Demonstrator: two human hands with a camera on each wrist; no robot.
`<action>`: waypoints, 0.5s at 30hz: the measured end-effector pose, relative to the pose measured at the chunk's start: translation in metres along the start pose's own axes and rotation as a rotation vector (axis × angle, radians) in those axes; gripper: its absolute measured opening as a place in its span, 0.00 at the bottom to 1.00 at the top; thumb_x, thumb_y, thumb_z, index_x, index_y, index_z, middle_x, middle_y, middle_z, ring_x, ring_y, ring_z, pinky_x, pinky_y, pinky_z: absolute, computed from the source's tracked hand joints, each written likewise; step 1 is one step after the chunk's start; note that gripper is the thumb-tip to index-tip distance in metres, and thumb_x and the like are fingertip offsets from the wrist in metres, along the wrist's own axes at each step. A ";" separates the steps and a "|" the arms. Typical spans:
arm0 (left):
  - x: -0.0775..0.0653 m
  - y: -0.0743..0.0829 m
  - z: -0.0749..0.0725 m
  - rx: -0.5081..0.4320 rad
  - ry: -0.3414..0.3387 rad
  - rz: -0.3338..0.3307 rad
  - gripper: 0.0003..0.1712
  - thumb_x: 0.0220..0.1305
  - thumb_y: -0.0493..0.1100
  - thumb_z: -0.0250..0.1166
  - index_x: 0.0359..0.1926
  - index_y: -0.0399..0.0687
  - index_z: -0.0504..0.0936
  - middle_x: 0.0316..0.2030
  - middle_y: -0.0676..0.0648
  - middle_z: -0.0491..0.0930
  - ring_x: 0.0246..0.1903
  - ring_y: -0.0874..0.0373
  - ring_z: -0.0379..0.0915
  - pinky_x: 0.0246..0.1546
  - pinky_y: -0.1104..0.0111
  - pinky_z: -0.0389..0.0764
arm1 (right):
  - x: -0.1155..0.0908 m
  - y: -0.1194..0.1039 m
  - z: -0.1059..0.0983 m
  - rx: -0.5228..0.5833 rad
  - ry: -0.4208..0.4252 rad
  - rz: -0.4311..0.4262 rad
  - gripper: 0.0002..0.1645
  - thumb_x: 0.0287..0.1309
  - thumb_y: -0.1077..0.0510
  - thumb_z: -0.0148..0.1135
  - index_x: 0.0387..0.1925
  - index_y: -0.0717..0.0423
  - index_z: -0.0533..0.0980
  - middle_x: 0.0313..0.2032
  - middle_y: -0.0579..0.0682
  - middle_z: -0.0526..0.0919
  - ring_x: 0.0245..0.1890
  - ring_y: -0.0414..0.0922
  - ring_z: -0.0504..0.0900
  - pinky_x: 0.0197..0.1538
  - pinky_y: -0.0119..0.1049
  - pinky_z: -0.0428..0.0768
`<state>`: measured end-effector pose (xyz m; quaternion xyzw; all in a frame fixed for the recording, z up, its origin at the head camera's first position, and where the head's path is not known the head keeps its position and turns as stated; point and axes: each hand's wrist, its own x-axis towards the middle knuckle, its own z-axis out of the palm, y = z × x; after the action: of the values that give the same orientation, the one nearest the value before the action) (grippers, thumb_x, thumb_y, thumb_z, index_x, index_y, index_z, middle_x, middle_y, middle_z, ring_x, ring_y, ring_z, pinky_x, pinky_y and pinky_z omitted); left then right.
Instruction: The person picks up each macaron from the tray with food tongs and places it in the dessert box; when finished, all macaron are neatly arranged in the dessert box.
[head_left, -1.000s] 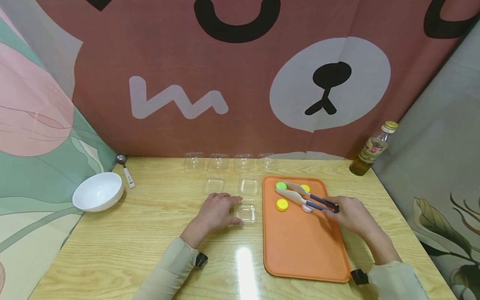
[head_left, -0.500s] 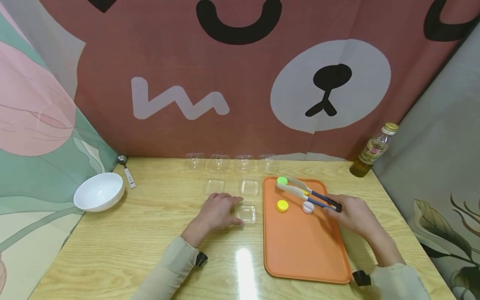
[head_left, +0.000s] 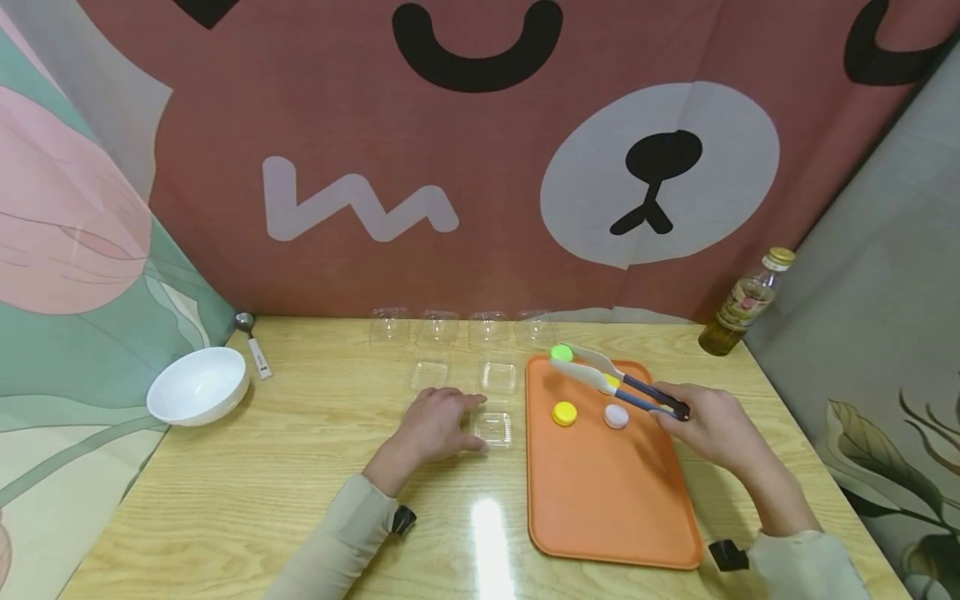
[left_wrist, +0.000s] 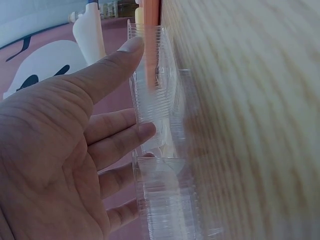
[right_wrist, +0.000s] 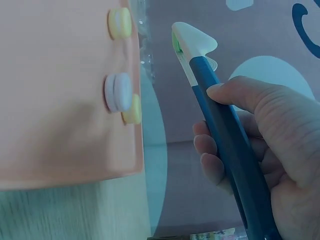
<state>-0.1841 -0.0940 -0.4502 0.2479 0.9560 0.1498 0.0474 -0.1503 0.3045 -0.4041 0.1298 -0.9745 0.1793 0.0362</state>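
My right hand (head_left: 708, 421) grips tongs (right_wrist: 225, 130) with dark blue handles and pale tips. Between those tips is a green macaron (head_left: 561, 354), raised over the far left corner of the orange tray (head_left: 607, 508). Two yellow macarons, one nearer (head_left: 565, 413) and one partly behind the tongs, and a lavender macaron (head_left: 616, 416) lie on the tray. Left of the tray, my left hand (head_left: 435, 423) holds a small clear plastic box (head_left: 495, 430), thumb at its near side and index finger at its far side. In the left wrist view, the thumb (left_wrist: 112, 67) overlaps the ribbed wall.
More clear boxes (head_left: 498, 376) stand farther back, with a row of clear lids or cups (head_left: 487, 327) by the wall. At left are a white bowl (head_left: 198, 386) and a scoop (head_left: 255, 346). A glass bottle (head_left: 746, 304) stands in the far right corner.
The green macaron has risen off the tray in the tongs. My right hand has shifted slightly right; my left hand stays at the box.
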 end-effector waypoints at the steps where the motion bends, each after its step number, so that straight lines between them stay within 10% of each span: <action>1: 0.000 0.000 0.000 0.001 -0.001 -0.001 0.45 0.48 0.66 0.77 0.66 0.56 0.78 0.60 0.48 0.83 0.62 0.47 0.76 0.68 0.49 0.69 | 0.000 -0.001 -0.001 0.003 0.001 0.001 0.24 0.62 0.54 0.68 0.58 0.59 0.81 0.20 0.41 0.75 0.17 0.37 0.64 0.21 0.31 0.62; 15: 0.001 -0.003 0.004 -0.034 0.011 0.008 0.44 0.49 0.65 0.78 0.66 0.56 0.79 0.59 0.48 0.84 0.61 0.47 0.77 0.68 0.48 0.70 | -0.006 -0.017 -0.003 0.021 0.004 -0.027 0.23 0.61 0.53 0.70 0.57 0.55 0.83 0.26 0.42 0.81 0.19 0.35 0.65 0.22 0.29 0.64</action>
<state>-0.1857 -0.0951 -0.4546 0.2500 0.9526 0.1674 0.0458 -0.1399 0.2920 -0.3962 0.1428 -0.9707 0.1895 0.0391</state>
